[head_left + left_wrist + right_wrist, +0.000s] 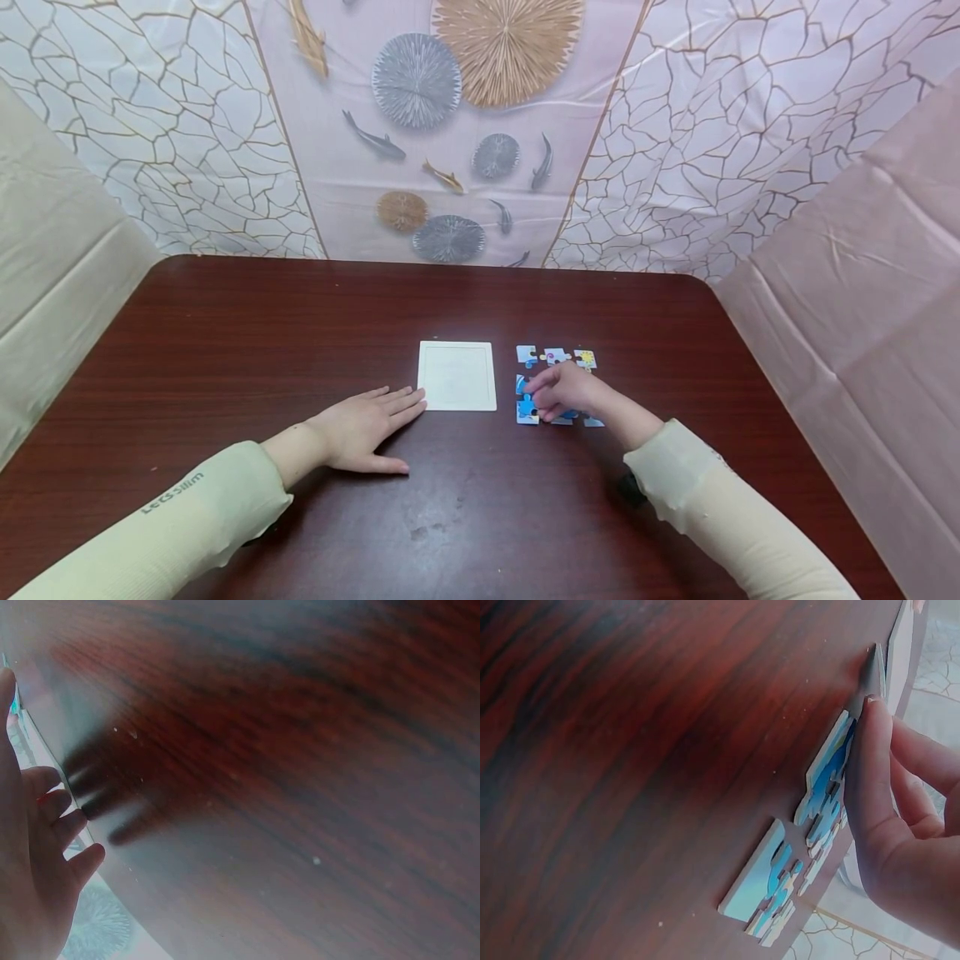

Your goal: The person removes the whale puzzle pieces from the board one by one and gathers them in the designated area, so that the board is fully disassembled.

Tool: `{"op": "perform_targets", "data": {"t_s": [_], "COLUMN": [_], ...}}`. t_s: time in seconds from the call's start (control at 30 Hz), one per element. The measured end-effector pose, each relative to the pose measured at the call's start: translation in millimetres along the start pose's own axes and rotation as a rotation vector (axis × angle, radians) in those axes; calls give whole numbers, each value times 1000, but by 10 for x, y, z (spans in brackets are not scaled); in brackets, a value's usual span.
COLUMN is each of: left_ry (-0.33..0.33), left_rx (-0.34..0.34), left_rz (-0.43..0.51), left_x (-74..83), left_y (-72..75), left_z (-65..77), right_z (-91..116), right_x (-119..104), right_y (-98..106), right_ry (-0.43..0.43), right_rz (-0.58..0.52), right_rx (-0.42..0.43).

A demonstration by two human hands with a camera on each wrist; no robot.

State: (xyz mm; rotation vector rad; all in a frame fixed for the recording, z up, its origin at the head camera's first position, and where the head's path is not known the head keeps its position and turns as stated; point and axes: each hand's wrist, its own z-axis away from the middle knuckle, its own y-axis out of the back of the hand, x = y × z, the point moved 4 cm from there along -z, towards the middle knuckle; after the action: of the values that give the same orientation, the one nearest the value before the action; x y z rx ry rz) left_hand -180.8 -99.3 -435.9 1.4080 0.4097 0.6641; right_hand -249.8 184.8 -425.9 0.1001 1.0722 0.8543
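Note:
My left hand point(367, 429) lies palm down on the table with its fingers spread, fingertips at the lower left corner of a square white puzzle tray point(457, 377). The left wrist view shows the same hand point(45, 847) at its edge, over dark wood. To the right of the tray my right hand point(566, 390) reaches over loose jigsaw pieces, its thumb and index finger a little apart at the blue lower left piece point(527, 410). Seen from the right wrist, this hand point(900, 795) has its fingertips low beside the pieces point(757, 877). It covers several middle pieces.
A top row of pieces includes a swirl-marked piece point(556, 357) and one with a yellow sun point(586, 358). The dark wood table point(300, 317) meets a patterned cloth point(450, 167) at the back, with plain cloth at both sides.

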Motion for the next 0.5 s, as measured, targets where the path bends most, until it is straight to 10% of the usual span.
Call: {"op": "perform_targets", "data": {"t_s": [0.5], "left_ry": [-11], "left_rx": [19], "left_rz": [2], "left_x": [-7], "left_y": [5], "left_z": [5], "right_z": [-44], "right_x": [24], "right_y": [58], "right_ry": [-25], "right_rz": [-28], "right_rx": [8]}}
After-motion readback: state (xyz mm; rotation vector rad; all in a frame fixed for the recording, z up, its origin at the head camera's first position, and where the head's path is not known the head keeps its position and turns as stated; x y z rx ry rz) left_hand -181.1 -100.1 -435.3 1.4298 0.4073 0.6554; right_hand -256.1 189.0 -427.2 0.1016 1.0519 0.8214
